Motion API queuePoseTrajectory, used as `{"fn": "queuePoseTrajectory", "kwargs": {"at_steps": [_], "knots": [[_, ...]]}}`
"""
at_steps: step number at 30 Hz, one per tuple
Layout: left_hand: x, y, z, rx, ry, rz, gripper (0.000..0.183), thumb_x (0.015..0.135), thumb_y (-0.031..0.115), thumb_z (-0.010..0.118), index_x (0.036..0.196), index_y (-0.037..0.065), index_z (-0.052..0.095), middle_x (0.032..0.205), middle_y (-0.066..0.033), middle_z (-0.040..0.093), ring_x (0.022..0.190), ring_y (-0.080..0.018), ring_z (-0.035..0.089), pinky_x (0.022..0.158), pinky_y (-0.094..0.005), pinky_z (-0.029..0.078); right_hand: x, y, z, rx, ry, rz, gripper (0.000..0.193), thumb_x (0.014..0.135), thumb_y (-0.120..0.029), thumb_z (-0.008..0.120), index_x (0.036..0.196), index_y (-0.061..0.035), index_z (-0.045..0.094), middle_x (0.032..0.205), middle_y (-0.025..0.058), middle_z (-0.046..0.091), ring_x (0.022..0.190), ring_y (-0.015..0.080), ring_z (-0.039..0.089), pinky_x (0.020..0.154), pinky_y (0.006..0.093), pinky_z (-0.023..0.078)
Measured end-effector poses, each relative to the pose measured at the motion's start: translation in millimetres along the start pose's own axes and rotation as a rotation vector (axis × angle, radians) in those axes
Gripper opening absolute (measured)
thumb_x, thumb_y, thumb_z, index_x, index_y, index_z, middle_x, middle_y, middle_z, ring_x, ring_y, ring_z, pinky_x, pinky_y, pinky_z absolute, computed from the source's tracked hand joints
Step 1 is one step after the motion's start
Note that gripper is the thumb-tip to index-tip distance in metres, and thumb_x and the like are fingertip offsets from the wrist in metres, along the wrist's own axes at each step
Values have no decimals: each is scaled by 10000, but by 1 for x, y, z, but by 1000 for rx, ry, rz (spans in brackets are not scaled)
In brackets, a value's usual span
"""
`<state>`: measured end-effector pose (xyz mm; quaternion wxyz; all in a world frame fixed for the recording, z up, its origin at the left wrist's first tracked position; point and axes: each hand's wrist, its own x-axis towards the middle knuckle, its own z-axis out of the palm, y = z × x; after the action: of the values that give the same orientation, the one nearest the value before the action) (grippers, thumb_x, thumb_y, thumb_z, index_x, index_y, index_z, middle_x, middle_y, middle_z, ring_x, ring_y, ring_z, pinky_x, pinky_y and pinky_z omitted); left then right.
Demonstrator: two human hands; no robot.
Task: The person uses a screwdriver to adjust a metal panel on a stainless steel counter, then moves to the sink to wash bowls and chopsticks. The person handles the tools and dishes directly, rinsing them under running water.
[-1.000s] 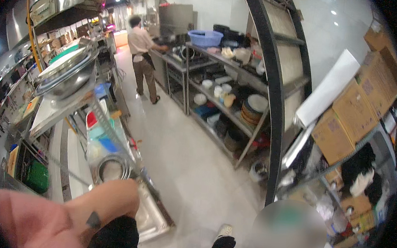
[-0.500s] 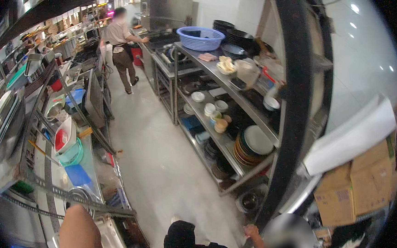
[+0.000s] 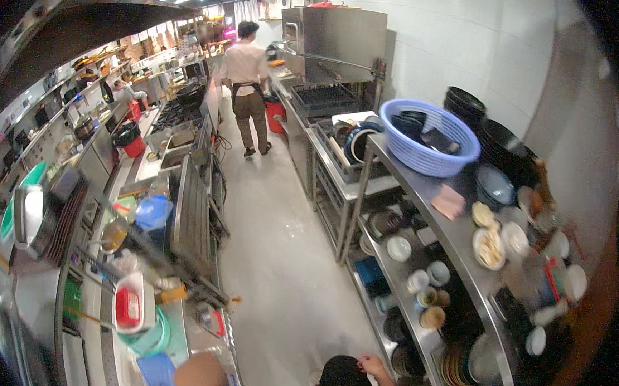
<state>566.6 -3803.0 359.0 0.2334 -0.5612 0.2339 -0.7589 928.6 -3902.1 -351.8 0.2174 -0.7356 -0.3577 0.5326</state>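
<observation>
Steel rack [image 3: 463, 239] shelving is standing just right of the right hand [image 3: 371, 364], which is hanging at the lower edge beside black clothing [image 3: 343, 385]. The left hand [image 3: 200, 377] is showing as a rounded blur, perhaps partly wrist or forearm; with one so smeared and the other so small, I cannot tell whether either is clenching, releasing or grasping anything.

Just left of the left hand, a blue sheet [image 3: 157, 372] is lying on the counter. Beyond that sheet, a teal basin [image 3: 161, 337] is sitting beneath a white tub [image 3: 148, 295], and a red tray [image 3: 128, 307] is resting inside the tub.

Right of the right hand, stacked plates [image 3: 453, 366] are filling part of a lower shelf. Farther up from that hand, white cups [image 3: 418, 281] and a tan cup [image 3: 432, 317] are standing on the same rack. On its top shelf, well above and right of the hand, a blue basket [image 3: 427, 158] is holding dark dishes [image 3: 407, 124], a pink cloth [image 3: 449, 203] is lying near it, and a white bowl [image 3: 490, 250] is holding pale food.

Far ahead of both hands, a co-worker [image 3: 246, 67] is standing in the aisle [image 3: 277, 248], back turned.
</observation>
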Motion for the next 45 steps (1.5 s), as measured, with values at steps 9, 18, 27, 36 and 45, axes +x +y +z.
{"fn": "queuePoseTrajectory", "kwargs": {"at_steps": [9, 18, 27, 36, 45], "knots": [[-450, -162, -134, 591, -461, -1400, 467, 864, 242, 743, 1282, 69, 625, 1196, -204, 676, 1150, -384, 621, 988, -469, 488, 278, -293, -15, -215, 73, -29, 326, 942, -333, 673, 1082, -41, 710, 861, 78, 724, 720, 141, 694, 611, 303, 564], [-702, -251, -340, 480, -1517, -2468, 479, 866, 256, 740, 1292, 72, 623, 1192, -208, 676, 1150, -393, 618, 990, -477, 485, 569, -718, 26, -474, -79, -454, 484, 942, -463, 619, 1149, -33, 698, 998, 205, 727, 937, 364, 704, 833, 417, 548], [-950, -544, -489, 617, -1467, -2427, 490, 867, 270, 737, 1302, 75, 621, 1188, -212, 675, 1151, -402, 615, 992, -485, 483, 857, -1095, 30, -357, 284, -559, 368, 932, -333, 629, 1157, -52, 706, 1194, 225, 677, 1133, 387, 638, 961, 466, 496], [-1176, -1023, -497, 343, -1452, -1792, 427, 917, 218, 690, 1298, 51, 591, 1238, -204, 644, 1115, -411, 615, 957, -473, 500, 1060, -1290, -14, -273, 807, -436, 307, 915, -201, 660, 1197, -80, 643, 1197, 148, 662, 1154, 349, 611, 979, 446, 470], [-1462, -1286, -476, 82, -1642, -1843, 444, 935, 274, 672, 1328, 84, 590, 1292, -213, 635, 1187, -411, 598, 1000, -470, 487, 1330, -1498, -64, -74, 1111, -392, 365, 939, -157, 639, 1283, -51, 576, 1333, 167, 576, 1263, 354, 528, 1083, 450, 397]]}}
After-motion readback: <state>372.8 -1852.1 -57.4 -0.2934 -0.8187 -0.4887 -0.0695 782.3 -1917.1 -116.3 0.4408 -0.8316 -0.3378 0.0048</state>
